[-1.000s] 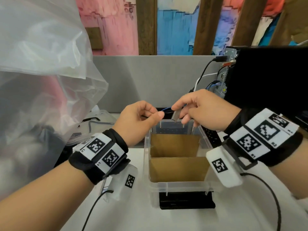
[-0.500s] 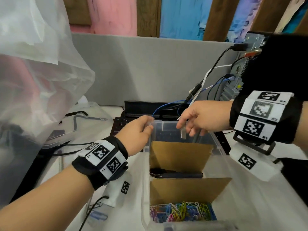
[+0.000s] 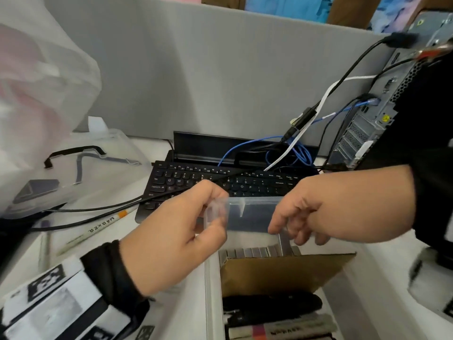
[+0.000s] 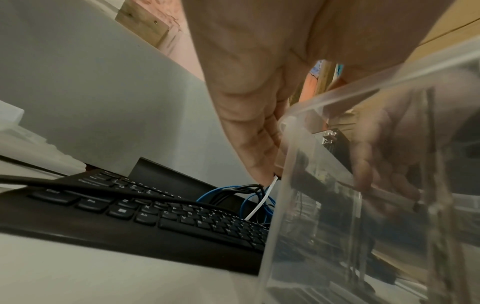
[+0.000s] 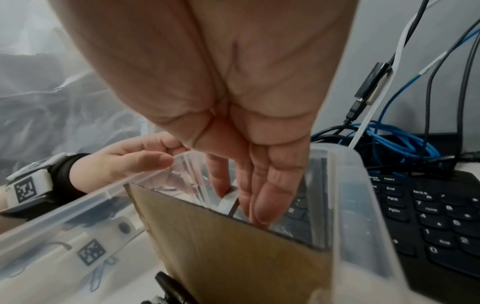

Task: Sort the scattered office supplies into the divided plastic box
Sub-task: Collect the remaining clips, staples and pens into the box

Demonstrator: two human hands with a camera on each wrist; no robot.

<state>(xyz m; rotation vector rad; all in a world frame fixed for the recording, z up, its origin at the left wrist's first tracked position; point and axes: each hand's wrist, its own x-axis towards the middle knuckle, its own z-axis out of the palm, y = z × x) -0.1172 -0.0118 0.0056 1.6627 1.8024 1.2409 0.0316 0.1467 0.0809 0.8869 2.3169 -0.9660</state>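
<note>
Head view showed the clear plastic divided box [image 3: 255, 212] standing on the white table [image 3: 186, 312] in the lower centre of the frame, just in front of a black keyboard [image 3: 196, 182]. The left hand [image 3: 171, 241] pinched the box's far left corner between thumb and curled fingers, steadying it. The right hand [image 3: 326, 209] reached down into the far compartment with its fingers [image 3: 296, 231] pointing downward, closed on a thin grey strip of staples [image 3: 284, 241] held upright above a row of similar grey staple strips [image 3: 255, 252] lying along the bottom; in the right wrist view the fingers [image 5: 262, 197] lay nearly straight and close together, with a thin dark piece showing between them. A brown cardboard divider [image 3: 282, 273] closed that compartment off toward the bottom of the frame, and beyond it lay dark pens or markers [image 3: 272, 307], blurred. A white marker pen [image 3: 98, 229] still lay outside the box, at the left of the frame. The risks from here looked small but real: released while upright, the strip could topple and land askew across the row, or break apart if squeezed hard; the hand leaving the narrow compartment could catch the loose-looking divider and tip it, mixing compartments; and if the left pinch slackened, the light box could slide toward the keyboard.
</note>
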